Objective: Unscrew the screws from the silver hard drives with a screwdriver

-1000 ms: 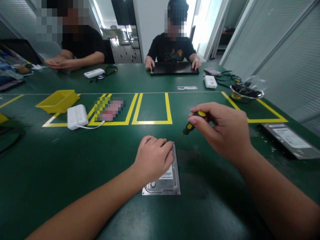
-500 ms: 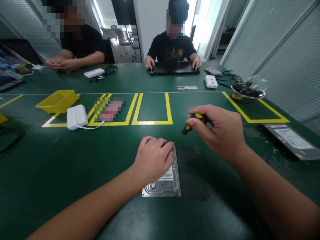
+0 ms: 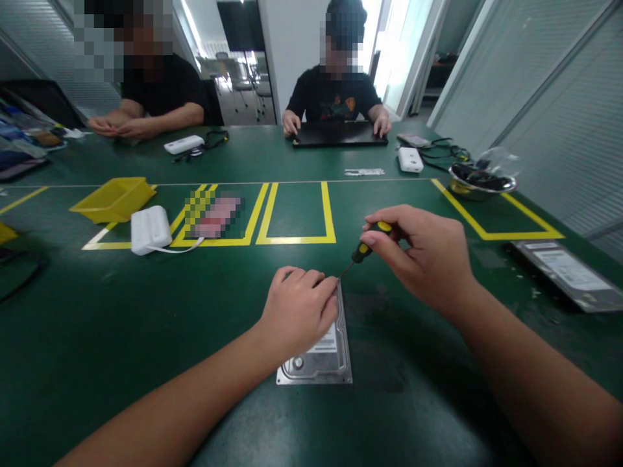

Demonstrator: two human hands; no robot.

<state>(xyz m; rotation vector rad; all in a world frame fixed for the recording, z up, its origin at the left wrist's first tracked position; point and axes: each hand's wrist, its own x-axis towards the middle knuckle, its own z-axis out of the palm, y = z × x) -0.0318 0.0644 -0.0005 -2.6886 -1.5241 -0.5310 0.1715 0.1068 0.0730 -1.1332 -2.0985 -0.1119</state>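
A silver hard drive [image 3: 331, 363] with a white label lies flat on the green table, its short edge towards me. My left hand [image 3: 299, 311] rests over its far part, fingers curled across the top and holding it, so much of the drive is hidden. Pinched between thumb and fingers of my right hand [image 3: 423, 259] is a black-and-yellow screwdriver [image 3: 361, 252]. It slants down to the left, its thin shaft ending at the drive's far right corner, close by my left index finger. Whether the tip sits in a screw is too small to tell.
At right lies another hard drive [image 3: 569, 272], with a metal bowl [image 3: 481, 185] of dark items behind it. A yellow bin [image 3: 114, 200] and a white power bank [image 3: 150, 230] with a cable are at left. Across the table sit two people, one holding a black laptop [image 3: 341, 133].
My right hand and the screwdriver have shifted very slightly to the left. My left hand and the hard drive stay in place.
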